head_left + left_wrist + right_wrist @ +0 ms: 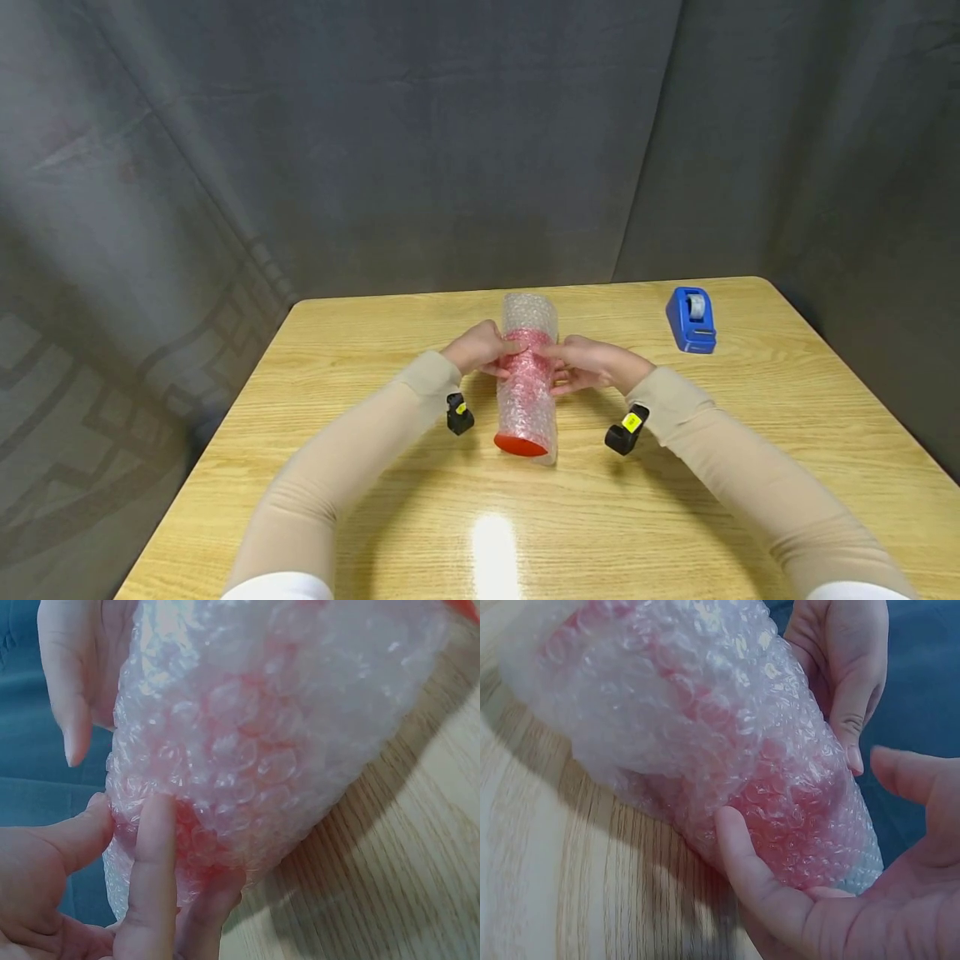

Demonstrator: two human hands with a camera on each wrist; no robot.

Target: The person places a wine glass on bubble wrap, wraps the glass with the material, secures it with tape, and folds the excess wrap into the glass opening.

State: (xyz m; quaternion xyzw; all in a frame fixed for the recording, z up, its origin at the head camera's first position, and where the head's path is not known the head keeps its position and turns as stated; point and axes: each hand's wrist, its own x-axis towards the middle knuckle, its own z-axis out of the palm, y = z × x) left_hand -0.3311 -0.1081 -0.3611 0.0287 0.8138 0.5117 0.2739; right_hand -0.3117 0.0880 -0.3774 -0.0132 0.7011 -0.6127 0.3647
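A long cylinder wrapped in clear bubble wrap point(527, 400) lies on the table, pointing away from me. Its near end is a flat red disc point(521, 446), and red or pink shows through the wrap around the middle. What is inside cannot be made out. My left hand point(482, 347) holds the left side of the wrapped cylinder, thumb toward the top and fingers along the side. On the opposite side, my right hand point(592, 363) holds it, its fingers point(739, 840) against the bubble wrap point(697, 712). A loose strip of wrap reaches past the red end.
A blue tape dispenser point(691, 320) with a roll of clear tape stands at the back right of the wooden table point(360, 333). Dark grey curtains point(450, 150) hang behind the table and at both sides.
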